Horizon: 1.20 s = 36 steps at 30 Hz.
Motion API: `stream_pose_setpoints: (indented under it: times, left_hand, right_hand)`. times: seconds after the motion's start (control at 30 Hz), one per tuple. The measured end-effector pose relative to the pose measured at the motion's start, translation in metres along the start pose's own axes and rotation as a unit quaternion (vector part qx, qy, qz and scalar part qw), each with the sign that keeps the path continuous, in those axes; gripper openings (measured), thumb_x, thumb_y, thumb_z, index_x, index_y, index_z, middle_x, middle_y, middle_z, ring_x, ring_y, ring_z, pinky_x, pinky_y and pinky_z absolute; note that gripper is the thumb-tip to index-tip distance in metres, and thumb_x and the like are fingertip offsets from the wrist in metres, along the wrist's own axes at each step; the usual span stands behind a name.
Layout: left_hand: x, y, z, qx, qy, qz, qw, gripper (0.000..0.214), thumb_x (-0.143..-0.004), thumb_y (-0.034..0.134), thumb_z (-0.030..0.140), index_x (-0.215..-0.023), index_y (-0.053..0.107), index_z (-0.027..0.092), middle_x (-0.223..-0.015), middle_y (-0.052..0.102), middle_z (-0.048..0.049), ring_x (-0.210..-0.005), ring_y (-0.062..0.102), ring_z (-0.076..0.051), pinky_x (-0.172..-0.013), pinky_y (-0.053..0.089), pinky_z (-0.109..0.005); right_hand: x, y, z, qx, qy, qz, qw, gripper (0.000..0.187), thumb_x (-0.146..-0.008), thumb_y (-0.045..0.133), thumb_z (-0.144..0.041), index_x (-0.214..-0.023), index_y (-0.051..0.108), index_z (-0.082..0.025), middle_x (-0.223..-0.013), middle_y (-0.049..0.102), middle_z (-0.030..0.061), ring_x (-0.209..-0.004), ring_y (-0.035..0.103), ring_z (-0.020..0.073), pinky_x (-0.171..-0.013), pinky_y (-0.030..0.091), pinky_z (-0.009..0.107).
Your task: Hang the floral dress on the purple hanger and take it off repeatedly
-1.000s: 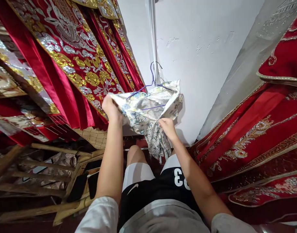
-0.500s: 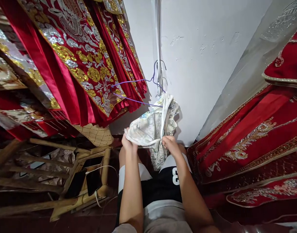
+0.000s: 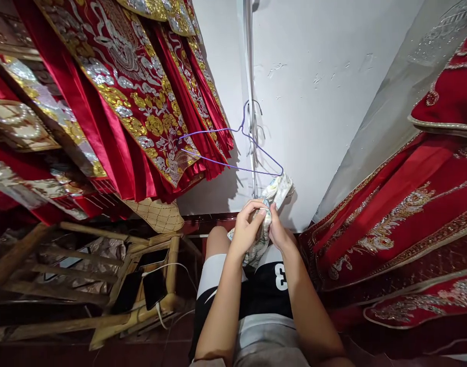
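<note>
The purple hanger [image 3: 241,168] hangs at the metal pole [image 3: 248,66], its wire ends reaching out to either side. Its left end overlaps the edge of the embroidered red garment [image 3: 153,122] in view; whether they touch, I cannot tell. Right of the hanger, a stretch of white wall [image 3: 309,97] separates it from the beaded red garment [image 3: 386,219], whose slanting border stands well apart from both hands. Below and left of the hanger, the wooden chair [image 3: 172,267] keeps its near edge away from the left forearm.

The floral cloth [image 3: 282,189] is bunched just under the hanger's right end, its top meeting that corner; whether it is hooked there is unclear. Below the hanger, the left hand [image 3: 248,224] pinches the cloth, thumb and forefinger bent into a ring with their tips close together. Just beside it, the right hand [image 3: 278,230] has its thumb raised and pressed on the cloth, its other fingers curled and partly hidden.
</note>
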<state>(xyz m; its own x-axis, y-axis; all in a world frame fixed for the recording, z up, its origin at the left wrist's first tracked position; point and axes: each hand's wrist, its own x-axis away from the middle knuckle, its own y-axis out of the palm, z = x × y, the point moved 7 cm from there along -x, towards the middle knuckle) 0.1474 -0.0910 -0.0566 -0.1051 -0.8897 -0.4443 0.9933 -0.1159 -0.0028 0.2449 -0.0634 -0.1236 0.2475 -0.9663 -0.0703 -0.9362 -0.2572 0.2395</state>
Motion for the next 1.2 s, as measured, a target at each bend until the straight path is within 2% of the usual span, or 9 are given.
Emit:
stream_pose_setpoints:
  times: [0.13, 0.2, 0.33, 0.43, 0.63, 0.77, 0.87, 0.97, 1.2]
  left_hand:
    - [-0.014, 0.004, -0.005, -0.043, 0.002, -0.032, 0.999, 0.032, -0.102, 0.048, 0.049, -0.120, 0.059, 0.024, -0.137, 0.060, -0.0101, -0.132, 0.054, -0.024, -0.114, 0.040, -0.036]
    - [-0.018, 0.009, -0.020, -0.062, -0.016, -0.101, 0.993, 0.042, -0.104, 0.038, 0.055, -0.122, 0.058, 0.023, -0.130, 0.064, -0.0104, -0.124, 0.058, -0.024, -0.108, 0.044, -0.036]
    - [-0.005, 0.010, -0.061, -0.175, -0.056, -0.273, 0.944, 0.058, -0.104, 0.026, 0.061, -0.089, 0.064, 0.019, -0.089, 0.069, -0.0077, -0.085, 0.063, -0.023, -0.084, 0.050, -0.034]
    - [0.007, -0.016, -0.075, -0.355, -0.034, -0.314, 0.880, 0.051, -0.102, 0.037, 0.059, -0.077, 0.060, 0.020, -0.070, 0.063, -0.0051, -0.068, 0.060, -0.022, -0.073, 0.045, -0.032]
    - [-0.002, -0.106, -0.051, -0.592, -0.067, -0.245, 0.765, 0.019, -0.097, 0.046, 0.032, -0.094, 0.062, 0.024, -0.081, 0.071, -0.0086, -0.075, 0.067, -0.028, -0.072, 0.043, -0.033]
    - [-0.036, -0.145, -0.022, -0.657, -0.080, -0.191, 0.725, 0.019, -0.091, 0.045, 0.018, -0.096, 0.063, 0.022, -0.088, 0.074, -0.0119, -0.090, 0.070, -0.032, -0.087, 0.048, -0.040]
    - [-0.073, -0.159, -0.010, -0.666, -0.059, -0.161, 0.726, 0.018, -0.082, 0.052, 0.013, -0.090, 0.067, 0.020, -0.117, 0.074, -0.0159, -0.121, 0.063, -0.034, -0.104, 0.046, -0.046]
    - [-0.105, -0.170, -0.010, -0.651, -0.053, -0.142, 0.743, 0.016, -0.074, 0.056, 0.010, -0.076, 0.068, 0.019, -0.136, 0.067, -0.0169, -0.134, 0.055, -0.035, -0.112, 0.045, -0.044]
    - [-0.111, -0.192, -0.005, -0.606, -0.045, 0.013, 0.794, 0.044, -0.085, 0.046, 0.015, -0.119, 0.073, 0.021, -0.100, 0.078, -0.0151, -0.096, 0.073, -0.034, -0.090, 0.053, -0.041]
  right_hand:
    - [0.018, 0.002, -0.014, 0.026, 0.056, -0.110, 0.992, 0.050, -0.080, 0.071, -0.066, -0.105, 0.072, -0.023, -0.094, 0.072, 0.0072, -0.098, 0.067, 0.0271, -0.085, 0.053, 0.037]
    - [0.025, 0.000, -0.021, 0.072, 0.058, -0.154, 0.984, 0.035, -0.070, 0.086, -0.046, -0.088, 0.070, -0.021, -0.082, 0.069, 0.0030, -0.083, 0.065, 0.0225, -0.077, 0.051, 0.032]
    - [0.022, -0.022, -0.034, 0.105, 0.020, -0.080, 0.991, 0.023, -0.068, 0.081, -0.032, -0.076, 0.064, -0.019, -0.071, 0.064, -0.0004, -0.067, 0.057, 0.0170, -0.065, 0.045, 0.029]
    - [0.007, -0.047, -0.049, 0.157, -0.020, -0.002, 0.987, 0.020, -0.069, 0.075, -0.035, -0.073, 0.062, -0.020, -0.069, 0.063, 0.0002, -0.064, 0.056, 0.0177, -0.060, 0.042, 0.029]
    - [-0.070, -0.091, -0.117, 0.298, -0.246, 0.185, 0.903, 0.021, -0.075, 0.067, -0.037, -0.072, 0.053, -0.022, -0.068, 0.056, -0.0015, -0.068, 0.052, 0.0173, -0.068, 0.042, 0.028]
    - [-0.138, -0.082, -0.129, 0.348, -0.288, 0.135, 0.882, 0.017, -0.077, 0.059, -0.027, -0.091, 0.065, -0.019, -0.092, 0.069, 0.0050, -0.086, 0.060, 0.0217, -0.084, 0.046, 0.032]
    - [-0.168, -0.077, -0.120, 0.394, -0.246, 0.097, 0.880, 0.034, -0.078, 0.055, -0.021, -0.108, 0.071, -0.018, -0.115, 0.072, 0.0100, -0.102, 0.063, 0.0243, -0.095, 0.045, 0.035]
    - [-0.175, -0.077, -0.110, 0.419, -0.205, 0.070, 0.882, 0.031, -0.078, 0.055, -0.020, -0.100, 0.076, -0.016, -0.108, 0.075, 0.0104, -0.098, 0.064, 0.0238, -0.092, 0.046, 0.034]
    - [-0.141, -0.091, -0.118, 0.438, -0.180, 0.052, 0.879, 0.019, -0.070, 0.058, -0.023, -0.075, 0.074, -0.016, -0.065, 0.064, -0.0005, -0.066, 0.054, 0.0162, -0.064, 0.037, 0.026]
